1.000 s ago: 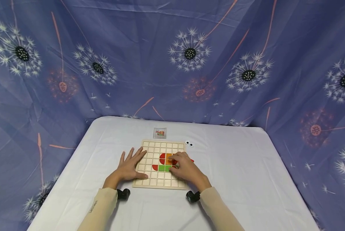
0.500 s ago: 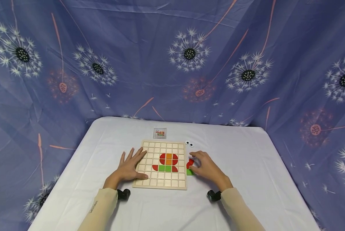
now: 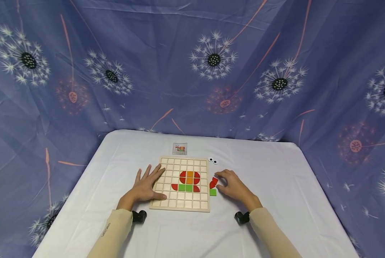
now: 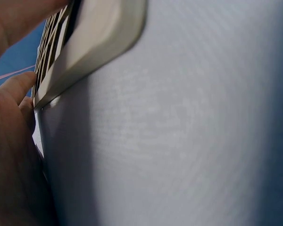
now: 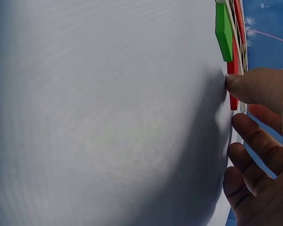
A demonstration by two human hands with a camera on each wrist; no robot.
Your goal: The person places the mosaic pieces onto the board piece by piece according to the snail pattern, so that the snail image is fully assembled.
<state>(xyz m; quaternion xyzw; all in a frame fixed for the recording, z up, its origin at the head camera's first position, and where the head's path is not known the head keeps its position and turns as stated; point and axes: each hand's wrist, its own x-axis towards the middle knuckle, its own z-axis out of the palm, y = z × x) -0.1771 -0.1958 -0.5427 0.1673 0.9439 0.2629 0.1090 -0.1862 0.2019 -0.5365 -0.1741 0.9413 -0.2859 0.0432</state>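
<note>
My left hand (image 3: 147, 187) lies spread over the left edge of the wooden grid board (image 3: 179, 205), thumb and fingers resting on it. On the board, red quarter pieces (image 3: 196, 175) flank orange squares (image 3: 190, 174), above green squares (image 3: 185, 187) with red quarters at both ends. Just right of the board, my right hand (image 3: 234, 184) has thumb and index finger parted around loose red pieces (image 3: 214, 180). In the right wrist view the thumb (image 5: 254, 87) overlaps a red piece (image 5: 233, 101), and the other fingers are loosely bent. A green square (image 3: 213, 192) lies just nearer.
Two googly eyes (image 3: 213, 161) lie beyond the board's far right corner. A small pattern card (image 3: 180, 148) lies behind the board. White cloth (image 3: 270, 172) covers the table, and a blue dandelion-print curtain (image 3: 160, 71) hangs behind and at both sides.
My right hand has left the board and moved right to the loose pieces, uncovering a red quarter at the green row's right end. My left hand stays on the board.
</note>
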